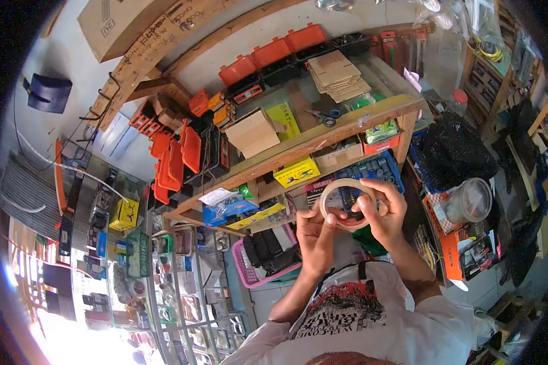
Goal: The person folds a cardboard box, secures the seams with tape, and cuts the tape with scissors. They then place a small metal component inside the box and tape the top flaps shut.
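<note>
**Inspector:** State the item in hand and its position.

**Operator:** On my head view I record one pale roll of tape point(324, 198), raised in front of the white shirt point(362, 322), below the front edge of the wooden bench point(310, 143) in the view. Its open hole faces my camera, and I can see fingers through it.

**Inspector:** Condition of the left hand?

**Operator:** Gripping. The left hand point(316, 238) holds the roll at its lower left, thumb laid over the rim and fingers curled behind.

**Inspector:** And the right?

**Operator:** Also gripping. The right hand point(385, 210) has the roll's right side, with a fingertip at the upper rim and the thumb near the inner edge.

**Inspector:** Findings on the bench?

**Operator:** I note scissors point(329, 120) near the front edge, a stack of flat cardboard point(337, 76) behind them, and an open cardboard box point(252, 134) to their left. Orange toolboxes point(271, 52) stand with lids raised along the back.

**Inspector:** Lower level?

**Operator:** A yellow box point(296, 173) sits under the benchtop. A pink basket point(247, 269) holding black items is left of the hands; a black plastic bag point(456, 146) lies to their right.
</note>
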### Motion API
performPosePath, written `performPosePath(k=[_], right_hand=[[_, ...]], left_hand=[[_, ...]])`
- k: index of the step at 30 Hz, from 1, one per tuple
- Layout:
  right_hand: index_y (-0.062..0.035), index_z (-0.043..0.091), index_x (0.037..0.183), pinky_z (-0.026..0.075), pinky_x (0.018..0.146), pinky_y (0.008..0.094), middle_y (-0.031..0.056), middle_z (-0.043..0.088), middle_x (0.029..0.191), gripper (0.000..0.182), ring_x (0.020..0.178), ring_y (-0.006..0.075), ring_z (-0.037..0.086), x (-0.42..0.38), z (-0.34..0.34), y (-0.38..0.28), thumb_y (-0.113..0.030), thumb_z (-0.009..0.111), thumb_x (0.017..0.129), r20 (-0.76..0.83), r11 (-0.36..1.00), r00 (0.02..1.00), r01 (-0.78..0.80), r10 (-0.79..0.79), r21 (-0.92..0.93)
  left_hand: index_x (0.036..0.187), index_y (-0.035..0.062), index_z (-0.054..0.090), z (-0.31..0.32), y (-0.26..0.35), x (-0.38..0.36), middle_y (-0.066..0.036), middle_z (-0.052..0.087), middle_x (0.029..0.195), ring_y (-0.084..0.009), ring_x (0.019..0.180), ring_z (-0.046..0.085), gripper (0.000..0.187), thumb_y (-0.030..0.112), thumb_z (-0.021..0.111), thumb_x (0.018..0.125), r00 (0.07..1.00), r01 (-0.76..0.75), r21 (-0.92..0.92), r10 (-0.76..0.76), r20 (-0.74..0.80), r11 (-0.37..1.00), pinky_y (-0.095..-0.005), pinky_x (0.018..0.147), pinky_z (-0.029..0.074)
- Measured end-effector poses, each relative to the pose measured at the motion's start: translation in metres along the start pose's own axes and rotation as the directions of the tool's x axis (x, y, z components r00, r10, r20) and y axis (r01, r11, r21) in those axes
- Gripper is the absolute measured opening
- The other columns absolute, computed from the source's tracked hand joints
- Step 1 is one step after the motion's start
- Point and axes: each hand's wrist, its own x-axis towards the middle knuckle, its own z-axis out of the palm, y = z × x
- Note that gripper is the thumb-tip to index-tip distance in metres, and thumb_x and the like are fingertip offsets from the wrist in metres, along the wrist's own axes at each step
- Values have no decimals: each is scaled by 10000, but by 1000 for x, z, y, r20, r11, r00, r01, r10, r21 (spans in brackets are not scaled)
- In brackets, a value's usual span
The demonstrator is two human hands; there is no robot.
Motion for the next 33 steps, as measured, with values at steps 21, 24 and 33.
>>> performPosePath(k=[21, 24, 33], right_hand=[[25, 699, 1097, 582, 737, 418, 128, 743, 926, 365, 793, 285, 727, -28, 13, 23, 10, 819, 752, -157, 873, 887, 371, -434, -317], [8, 706, 1066, 596, 732, 427, 113, 735, 901, 379, 767, 271, 727, -22, 13, 21, -1, 858, 719, -130, 845, 849, 470, -511, -255], [10, 664, 1145, 584, 788, 470, 125, 732, 952, 479, 834, 296, 717, -3, 27, 2, 16, 864, 709, 9, 820, 840, 532, -543, -211]], left_hand=[[1270, 130, 425, 24, -20, -9, -148, 614, 1150, -259, 1039, 652, 233, 118, 522, 1059, 985, -31, -270, -16, -171, 962, -373, 864, 591], [1289, 140, 414, 22, -17, -8, -160, 612, 1169, -287, 1035, 664, 273, 86, 531, 1048, 983, -42, -306, -17, -185, 951, -395, 826, 620], [1310, 155, 443, 23, 10, -10, -106, 588, 1170, -185, 1053, 595, 273, 80, 515, 1057, 965, 29, -316, -109, -238, 948, -335, 916, 549]])
